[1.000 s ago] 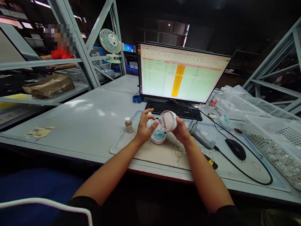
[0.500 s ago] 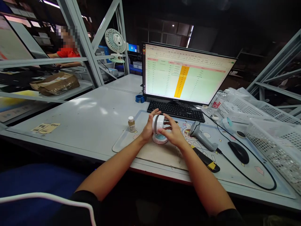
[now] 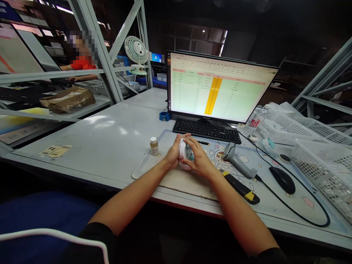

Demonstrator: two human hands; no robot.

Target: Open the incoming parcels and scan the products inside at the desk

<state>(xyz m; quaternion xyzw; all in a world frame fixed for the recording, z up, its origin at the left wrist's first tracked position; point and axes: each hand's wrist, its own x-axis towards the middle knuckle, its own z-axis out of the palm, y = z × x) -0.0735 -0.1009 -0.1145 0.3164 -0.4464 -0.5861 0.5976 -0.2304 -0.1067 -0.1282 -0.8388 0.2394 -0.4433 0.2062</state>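
Over the front of the desk mat my left hand [image 3: 173,153] and my right hand [image 3: 200,157] both grip a round white jar [image 3: 182,148]. The left palm and fingers close on its left side. My right thumb and fingers curve around its right side and hide much of it. Just under the jar, a second round thing with a clear rim [image 3: 185,167] and some teal shows partly; I cannot tell what it is. Left of my hands stands a small brown bottle with a white cap [image 3: 154,146].
Behind the hands are a keyboard [image 3: 206,130] and a monitor [image 3: 220,88]. To the right lie a grey barcode scanner [image 3: 239,161], a black-and-yellow utility knife [image 3: 242,187], a mouse [image 3: 282,179] and white baskets [image 3: 321,172]. Another person [image 3: 84,63] sits at the far left.
The jar has turned in my hands, so its face now points more to the right. My right hand has closed in around it. The view has shifted slightly.
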